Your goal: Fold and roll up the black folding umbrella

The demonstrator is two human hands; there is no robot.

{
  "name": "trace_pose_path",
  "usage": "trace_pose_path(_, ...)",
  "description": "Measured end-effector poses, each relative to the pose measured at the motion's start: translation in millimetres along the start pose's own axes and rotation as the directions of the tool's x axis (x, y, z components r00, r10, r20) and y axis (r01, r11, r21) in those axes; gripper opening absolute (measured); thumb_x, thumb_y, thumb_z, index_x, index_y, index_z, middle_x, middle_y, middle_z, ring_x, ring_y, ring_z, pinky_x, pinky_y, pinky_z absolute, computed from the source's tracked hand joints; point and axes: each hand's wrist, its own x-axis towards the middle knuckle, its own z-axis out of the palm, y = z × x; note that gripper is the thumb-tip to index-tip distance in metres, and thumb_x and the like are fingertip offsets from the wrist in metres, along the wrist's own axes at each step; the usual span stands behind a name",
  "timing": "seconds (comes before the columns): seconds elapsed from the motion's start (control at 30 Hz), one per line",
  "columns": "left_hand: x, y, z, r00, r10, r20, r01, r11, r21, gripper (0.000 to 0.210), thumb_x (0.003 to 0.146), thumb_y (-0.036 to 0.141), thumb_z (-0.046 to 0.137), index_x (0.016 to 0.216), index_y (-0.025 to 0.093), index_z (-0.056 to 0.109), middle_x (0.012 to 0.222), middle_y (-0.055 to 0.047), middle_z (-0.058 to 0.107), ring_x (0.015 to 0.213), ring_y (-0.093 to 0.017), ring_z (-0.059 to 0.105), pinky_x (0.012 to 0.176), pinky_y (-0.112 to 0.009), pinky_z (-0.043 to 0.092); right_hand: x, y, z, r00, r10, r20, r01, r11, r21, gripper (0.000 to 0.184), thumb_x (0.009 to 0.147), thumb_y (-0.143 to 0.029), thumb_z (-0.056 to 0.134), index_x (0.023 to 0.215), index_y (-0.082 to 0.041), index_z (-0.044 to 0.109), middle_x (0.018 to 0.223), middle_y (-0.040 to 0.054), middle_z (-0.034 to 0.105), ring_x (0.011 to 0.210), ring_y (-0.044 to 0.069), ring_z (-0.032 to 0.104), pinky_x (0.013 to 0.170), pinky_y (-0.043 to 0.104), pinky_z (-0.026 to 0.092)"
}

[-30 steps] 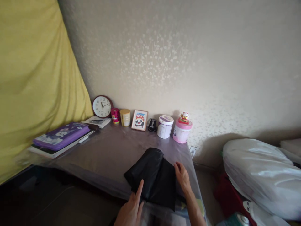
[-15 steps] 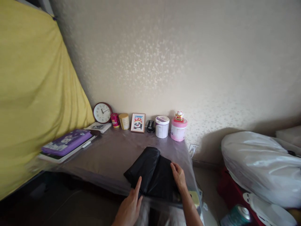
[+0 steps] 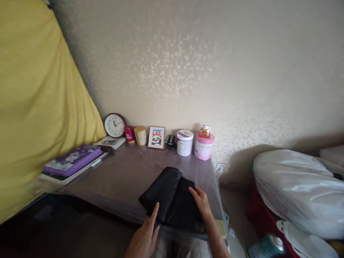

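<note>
A folded piece of thin, slightly shiny black fabric (image 3: 170, 197) lies near the front edge of the table, its left part turned over in a thick fold. What kind of article it is, I cannot make out. My left hand (image 3: 146, 229) grips its near edge, with the index finger stretched along the fold and the thumb lower down. At the right side of the fabric is my right hand (image 3: 200, 200), its fingers bent over the edge and the fingertips on the top face. The lower fingers of both hands are partly hidden.
Along the wall stand a clock (image 3: 115, 125), a pink can (image 3: 129, 134), a picture frame (image 3: 156, 137), a white tub (image 3: 185, 143) and a pink-lidded tub (image 3: 203, 147). A purple case (image 3: 72, 159) lies left. White bags (image 3: 292, 190) and a spray can (image 3: 266, 246) are right.
My right hand's fingertips have shifted slightly inward over the fabric's right edge. My left hand stays at the near edge. The whole view has shifted a little.
</note>
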Motion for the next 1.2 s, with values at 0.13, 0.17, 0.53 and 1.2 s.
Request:
trace_pose_path(0.13, 1, -5, 2.6, 1.000, 0.025, 0.002, -0.025, 0.999, -0.043, 0.056, 0.092, 0.025, 0.023, 0.145, 0.021, 0.002, 0.133, -0.013, 0.049, 0.111, -0.020, 0.057, 0.088, -0.029, 0.046, 8, -2, 2, 1.000, 0.013, 0.003, -0.013, 1.000, -0.006, 0.048, 0.067, -0.059, 0.058, 0.077, -0.013, 0.067, 0.061, 0.0021, 0.062, 0.060, 0.019, 0.056, 0.052, 0.026, 0.041)
trace_pose_path(0.17, 1, -6, 3.1, 0.999, 0.033, 0.003, -0.033, 0.998, -0.055, 0.057, 0.092, 0.025, 0.022, 0.145, 0.021, 0.002, 0.134, -0.012, 0.048, 0.112, -0.020, 0.056, 0.089, -0.029, 0.046, 11, -3, 2, 1.000, 0.011, -0.003, -0.012, 1.000, -0.010, 0.048, 0.066, -0.058, 0.059, 0.082, -0.013, 0.068, 0.065, 0.0032, 0.063, 0.063, 0.020, 0.057, 0.054, 0.026, 0.042)
trace_pose_path(0.53, 4, -11, -2.5, 0.998, 0.051, 0.045, -0.042, 0.981, -0.189, 0.059, 0.090, 0.028, 0.023, 0.145, 0.017, 0.005, 0.135, -0.012, 0.047, 0.117, -0.018, 0.052, 0.090, -0.026, 0.045, 53, -9, -1, 0.981, 0.035, 0.193, -0.034, 0.999, -0.008, 0.042, 0.061, -0.052, 0.059, 0.079, -0.016, 0.069, 0.069, 0.0026, 0.064, 0.061, 0.016, 0.055, 0.052, 0.024, 0.040)
trace_pose_path(1.2, 4, -12, -2.3, 0.998, 0.041, 0.048, -0.031, 0.980, -0.197, 0.057, 0.092, 0.026, 0.024, 0.145, 0.020, 0.002, 0.136, -0.011, 0.046, 0.119, -0.020, 0.051, 0.093, -0.029, 0.043, 37, -23, 11, 0.979, 0.199, 0.051, -0.203, 0.974, 0.097, 0.042, 0.056, -0.049, 0.067, 0.079, -0.013, 0.069, 0.071, 0.0044, 0.068, 0.070, 0.021, 0.062, 0.061, 0.028, 0.047)
